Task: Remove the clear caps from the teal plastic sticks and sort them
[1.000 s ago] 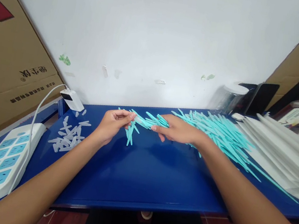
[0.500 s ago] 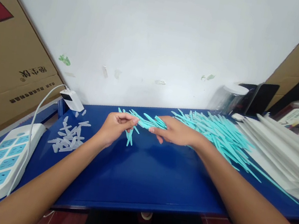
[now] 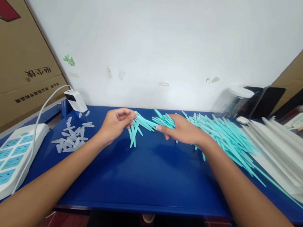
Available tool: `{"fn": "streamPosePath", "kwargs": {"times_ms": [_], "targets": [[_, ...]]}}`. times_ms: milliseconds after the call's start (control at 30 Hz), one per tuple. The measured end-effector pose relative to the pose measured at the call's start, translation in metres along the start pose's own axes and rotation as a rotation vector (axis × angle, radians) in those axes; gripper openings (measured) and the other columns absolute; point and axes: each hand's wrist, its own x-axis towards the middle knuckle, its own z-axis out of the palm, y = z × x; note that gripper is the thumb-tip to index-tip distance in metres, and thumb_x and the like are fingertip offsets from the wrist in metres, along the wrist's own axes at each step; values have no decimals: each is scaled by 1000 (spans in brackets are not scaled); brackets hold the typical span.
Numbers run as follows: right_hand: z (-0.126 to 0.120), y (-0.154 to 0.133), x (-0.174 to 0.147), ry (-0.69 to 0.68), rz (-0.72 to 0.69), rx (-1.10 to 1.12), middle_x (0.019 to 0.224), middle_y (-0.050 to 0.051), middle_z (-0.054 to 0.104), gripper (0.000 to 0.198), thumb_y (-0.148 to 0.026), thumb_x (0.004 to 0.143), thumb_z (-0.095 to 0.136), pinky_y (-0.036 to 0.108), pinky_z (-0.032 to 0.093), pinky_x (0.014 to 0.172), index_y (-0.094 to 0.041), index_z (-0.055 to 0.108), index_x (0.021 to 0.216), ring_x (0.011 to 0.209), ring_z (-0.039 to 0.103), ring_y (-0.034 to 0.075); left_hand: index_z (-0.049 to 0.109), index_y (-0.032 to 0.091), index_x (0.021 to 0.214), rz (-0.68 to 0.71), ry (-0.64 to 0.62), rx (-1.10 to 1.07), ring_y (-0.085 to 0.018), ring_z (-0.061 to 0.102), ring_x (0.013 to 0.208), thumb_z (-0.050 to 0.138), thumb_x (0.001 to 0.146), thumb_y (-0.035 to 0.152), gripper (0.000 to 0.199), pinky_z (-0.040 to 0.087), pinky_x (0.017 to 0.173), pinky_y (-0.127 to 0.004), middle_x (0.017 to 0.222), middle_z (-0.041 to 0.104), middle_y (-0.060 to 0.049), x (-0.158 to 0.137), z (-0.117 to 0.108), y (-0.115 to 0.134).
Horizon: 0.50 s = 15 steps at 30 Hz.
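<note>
My right hand [image 3: 185,129] is closed around a bunch of thin turquoise plastic sticks [image 3: 166,120], their ends poking out toward the left. Facing it, my left hand [image 3: 116,123] has thumb and fingers pinched together. Turquoise stick ends meet its fingertips, but what lies between them is hidden. Right beside and under the left fingertips, a small group of loose turquoise sticks [image 3: 135,132] lies crossed on the blue table [image 3: 133,181]. Behind my right wrist spreads a large heap of the same sticks [image 3: 229,139]. Small translucent pieces [image 3: 72,138] lie piled left of my left hand.
A white power strip [image 3: 2,169] with a cable lies at the left, near a white charger [image 3: 75,100] and a cardboard box [image 3: 9,53]. White packets [image 3: 286,161] are stacked at right. A lidded clear jar [image 3: 235,103] stands by the wall [image 3: 165,34].
My right hand has drawn slightly to the right with its bunch, and my left hand slightly left. More turquoise sticks show between the hands. The view has shifted a little.
</note>
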Motion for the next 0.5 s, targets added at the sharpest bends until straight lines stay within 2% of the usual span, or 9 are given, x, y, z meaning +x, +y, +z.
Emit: {"fn": "streamPosePath", "kwargs": {"times_ms": [133,267,367,433,500], "targets": [[-3,0,0,128,11,-13,70,2,70,35,-52,92,64,27,45,59,-18,62,85,58,61,16,76,12,87,-11,54,-9,-13,59,67,88,73,52,43,46,57,-23,80,70,-6,6,-10,2],[-9,-5,-3,163,-4,-31,70,4,71,35,-50,90,65,28,46,63,-18,64,78,62,64,18,76,13,97,-35,-22,124,-17,63,71,81,77,60,51,50,59,-28,90,73,-10,11,-17,4],[-25,-2,-5,235,17,-151,72,5,73,31,-47,90,65,30,47,68,-18,65,80,68,67,21,76,17,107,20,-95,496,-23,67,79,71,83,62,51,51,65,-32,100,75,-11,17,-43,11],[-41,7,-7,309,78,-320,74,7,73,30,-45,92,62,31,46,67,-17,66,82,69,67,23,78,21,100,81,-102,922,-25,67,81,69,85,57,40,48,68,-33,92,75,-10,22,-73,16],[-57,20,-11,366,159,-544,80,9,74,26,-42,90,62,33,45,69,-17,67,86,76,68,27,77,22,93,-8,-109,1232,-27,66,78,73,79,48,31,44,66,-34,87,74,-9,28,-108,19]]}}
